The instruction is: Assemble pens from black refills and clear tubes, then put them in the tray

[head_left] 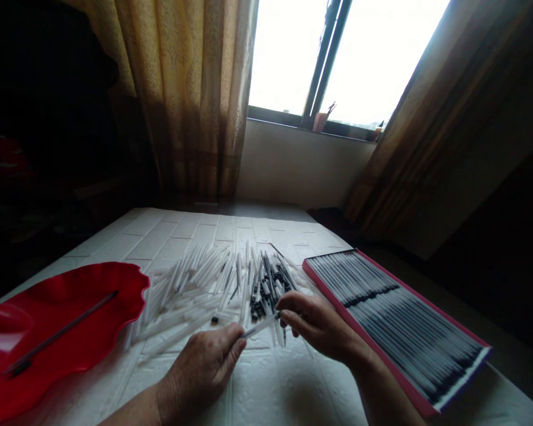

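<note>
Between my two hands is a clear pen barrel (pixel 262 325), slanting up to the right. My left hand (pixel 206 361) is closed on its lower end. At the upper end, the thumb and fingers of my right hand (pixel 317 322) pinch it, where a small dark tip shows. Just beyond my hands lies a loose heap of clear pen barrels (pixel 182 296). Dark refills and black caps (pixel 266 284) are gathered on the heap's right side, close to my right fingers.
A red scalloped dish (pixel 66 284) stands at the left with one pen (pixel 62 334) in it. On the right, a red-edged box (pixel 326 290) holds rows of pens with black ends. The white brick-patterned table (pixel 160 234) reaches toward a curtained window (pixel 284 53).
</note>
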